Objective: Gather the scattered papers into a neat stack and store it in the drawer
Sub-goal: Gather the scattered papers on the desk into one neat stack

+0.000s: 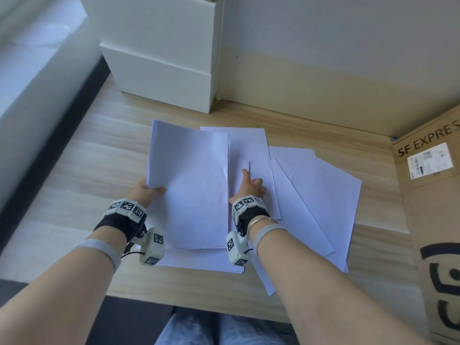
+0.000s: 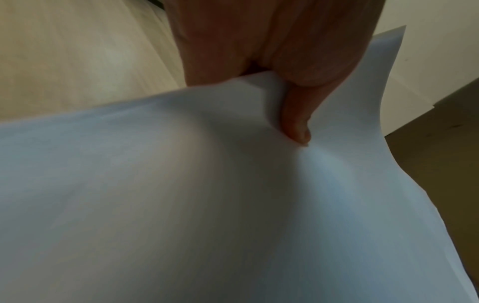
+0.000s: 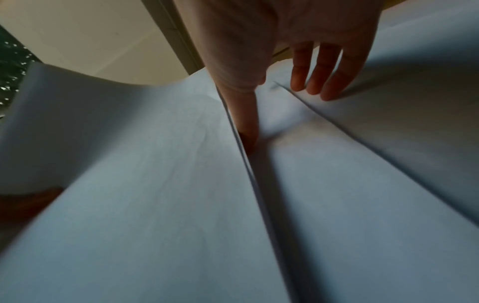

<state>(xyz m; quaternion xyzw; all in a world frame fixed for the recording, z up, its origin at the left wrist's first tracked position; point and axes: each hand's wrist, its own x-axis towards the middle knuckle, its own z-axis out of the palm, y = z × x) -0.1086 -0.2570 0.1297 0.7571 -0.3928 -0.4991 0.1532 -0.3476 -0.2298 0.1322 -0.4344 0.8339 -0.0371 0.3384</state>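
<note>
A stack of white papers (image 1: 191,185) is lifted off the wooden desk (image 1: 87,158). My left hand (image 1: 146,189) pinches its left edge, thumb (image 2: 295,123) on top of the stack (image 2: 207,205). My right hand (image 1: 251,185) lies just right of the stack's right edge. Its straight fingers (image 3: 311,82) rest on a flat sheet (image 1: 251,150) and its thumb runs along the stack (image 3: 129,164). Several more loose sheets (image 1: 323,195) fan out to the right, overlapping. The white drawer unit (image 1: 161,70) stands shut at the back of the desk.
A large SF Express cardboard box (image 1: 435,220) blocks the right side of the desk. More sheets (image 1: 199,260) lie under the lifted stack near the front edge. The wall (image 1: 323,58) runs along the back. Bare wood shows left of the papers.
</note>
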